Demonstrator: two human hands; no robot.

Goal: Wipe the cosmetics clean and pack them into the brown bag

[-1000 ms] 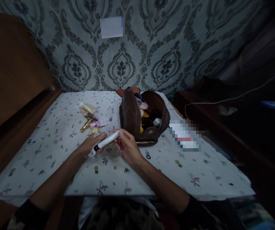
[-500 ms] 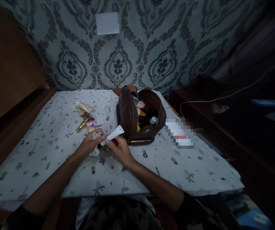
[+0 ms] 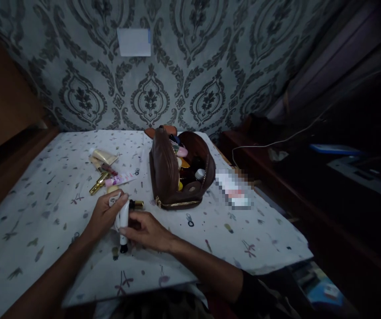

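A white squeeze tube (image 3: 124,215) with a black cap points its capped end toward me, above the near part of the table. My left hand (image 3: 105,215) is closed on the tube's far end and on a crumpled white cloth (image 3: 113,200) beside it. From the other side, my right hand (image 3: 150,230) pinches the tube nearer its cap. A black and gold cylinder (image 3: 137,204), like a lipstick, shows just beyond the tube; its other end is hidden. Past my left hand lie a pink and white tube (image 3: 119,179), a gold tube (image 3: 98,184) and a beige tube (image 3: 104,156).
An open brown toiletry bag (image 3: 163,177) full of cosmetics stands right of centre on the patterned tablecloth (image 3: 190,252). A blurred-out packet (image 3: 235,190) lies to its right. Behind is a papered wall (image 3: 150,97); a white cable (image 3: 270,145) runs at the right.
The white tube has turned from pointing up and right to having its black cap toward me. Both hands have come nearer and left in view; the camera has shifted too.
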